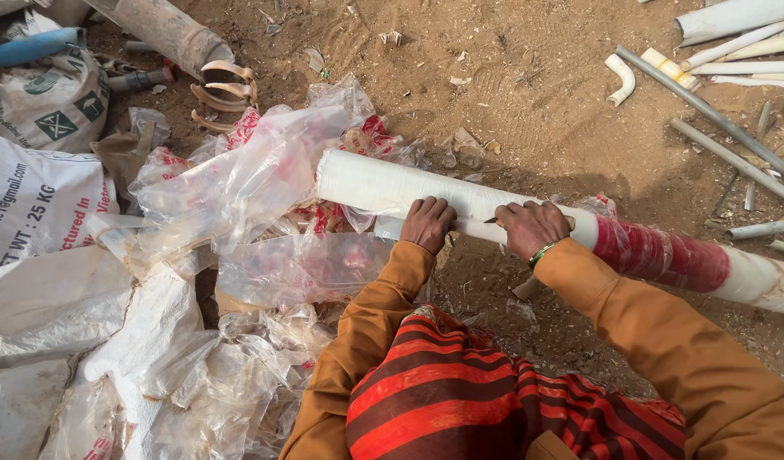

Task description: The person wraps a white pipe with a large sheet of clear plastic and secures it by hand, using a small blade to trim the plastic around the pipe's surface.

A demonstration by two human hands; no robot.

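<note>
Left hand (428, 223) gripping wrapped white pipe (383, 186), right hand (533, 228) closed on small blade, torn plastic wrapping (239, 183) beside

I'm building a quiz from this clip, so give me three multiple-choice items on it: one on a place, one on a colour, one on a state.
1. Where does the white pipe lie?
A. on a table
B. over bare dirt and plastic wrap
C. in a cart

2. What colour is the band to the right of the hands?
A. red
B. blue
C. green

3. What are the hands doing?
A. both hang free
B. one holds a sack
C. both rest on the pipe

Key: 1 B, the dirt and wrap show under it. 2 A, the band is plainly red. 3 C, the left hand and right hand both press on the pipe.
</note>
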